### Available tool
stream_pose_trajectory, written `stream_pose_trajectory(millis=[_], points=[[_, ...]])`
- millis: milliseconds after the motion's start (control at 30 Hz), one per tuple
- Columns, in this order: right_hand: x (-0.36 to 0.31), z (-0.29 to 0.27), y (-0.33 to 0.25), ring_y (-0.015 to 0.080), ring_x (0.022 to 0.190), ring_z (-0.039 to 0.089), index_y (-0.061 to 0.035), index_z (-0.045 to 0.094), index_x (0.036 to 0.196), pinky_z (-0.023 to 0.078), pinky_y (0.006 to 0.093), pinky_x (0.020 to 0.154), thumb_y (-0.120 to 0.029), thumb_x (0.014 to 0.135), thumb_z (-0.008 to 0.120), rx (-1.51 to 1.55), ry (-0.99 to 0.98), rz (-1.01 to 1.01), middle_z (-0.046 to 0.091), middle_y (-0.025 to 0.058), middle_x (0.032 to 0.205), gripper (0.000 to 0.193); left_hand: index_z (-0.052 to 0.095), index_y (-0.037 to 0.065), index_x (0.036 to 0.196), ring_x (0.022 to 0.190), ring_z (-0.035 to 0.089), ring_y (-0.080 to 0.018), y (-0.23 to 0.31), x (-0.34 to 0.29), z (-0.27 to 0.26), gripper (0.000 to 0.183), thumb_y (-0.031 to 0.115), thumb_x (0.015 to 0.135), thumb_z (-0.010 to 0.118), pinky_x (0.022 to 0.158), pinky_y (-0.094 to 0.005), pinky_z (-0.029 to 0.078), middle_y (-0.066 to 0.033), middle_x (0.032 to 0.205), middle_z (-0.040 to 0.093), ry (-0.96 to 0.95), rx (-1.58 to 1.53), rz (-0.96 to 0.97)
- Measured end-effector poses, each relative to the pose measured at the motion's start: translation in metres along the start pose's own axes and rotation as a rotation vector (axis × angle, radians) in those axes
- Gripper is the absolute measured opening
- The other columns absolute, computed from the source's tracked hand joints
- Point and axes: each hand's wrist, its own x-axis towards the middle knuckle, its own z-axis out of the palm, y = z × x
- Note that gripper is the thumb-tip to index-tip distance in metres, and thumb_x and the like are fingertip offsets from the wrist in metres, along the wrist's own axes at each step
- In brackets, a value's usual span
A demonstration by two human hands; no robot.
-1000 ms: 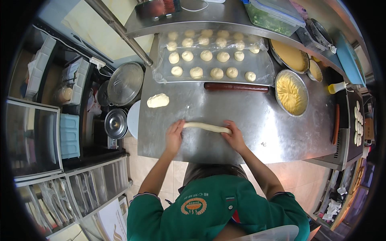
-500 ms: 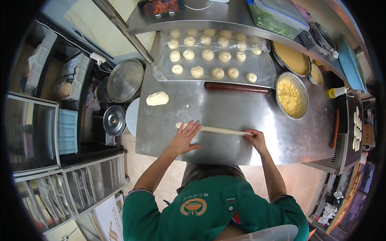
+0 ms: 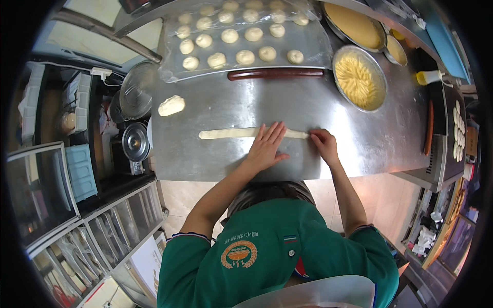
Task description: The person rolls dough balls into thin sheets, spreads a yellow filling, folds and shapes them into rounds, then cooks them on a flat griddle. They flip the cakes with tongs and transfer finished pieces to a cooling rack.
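Observation:
A long, pale dough strip (image 3: 226,133) lies across the steel table in front of me. My left hand (image 3: 265,147) rests flat on it right of its middle, fingers stretched out, thumb pointing right. At the strip's right end, my right hand (image 3: 324,145) pinches the tip between thumb and fingers. Further left on the table is a short, oblong dough piece (image 3: 171,105), apart from both hands. Beyond the strip, a dark brown rolling pin (image 3: 277,74) lies along the tray's near edge.
Dough balls (image 3: 229,36) sit in rows on a plastic-covered tray (image 3: 308,46) at the back. A metal bowl of yellow filling (image 3: 358,79) stands at its right, near a larger bowl of yellow-brown paste (image 3: 354,25). A second rolling pin (image 3: 429,127) lies at the table's right side.
My left hand has slid right along the dough strip, uncovering its left part, which looks flatter and longer. The right hand still holds the right end. The whole view has shifted.

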Motion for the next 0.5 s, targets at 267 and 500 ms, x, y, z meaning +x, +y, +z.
stream_pose_trajectory(millis=[267,500], points=[[0.008,0.001,-0.021,0.026,0.072,0.065,-0.0015,0.068,0.094,0.054,0.0368,0.068,-0.007,0.082,0.076,-0.077,0.021,-0.128,0.067,0.012,0.089,0.016,0.029,0.004,0.157,0.153,0.024,-0.0303,0.023,0.018,0.015,0.1,0.059,0.082,0.068,0.122,-0.0578,0.015,-0.0114,0.165,0.027,0.048,-0.009,-0.054],[0.017,-0.027,-0.009,0.0312,0.068,0.067,-0.0022,0.066,0.093,0.054,0.041,0.064,-0.007,0.082,0.073,-0.267,0.057,-0.167,0.067,0.0137,0.075,0.014,0.029,0.005,0.158,0.153,0.023,-0.0304,0.051,0.044,0.031,0.101,0.059,0.082,0.069,0.122,-0.0581,0.014,-0.0099,0.165,0.027,-0.086,0.088,-0.024]])
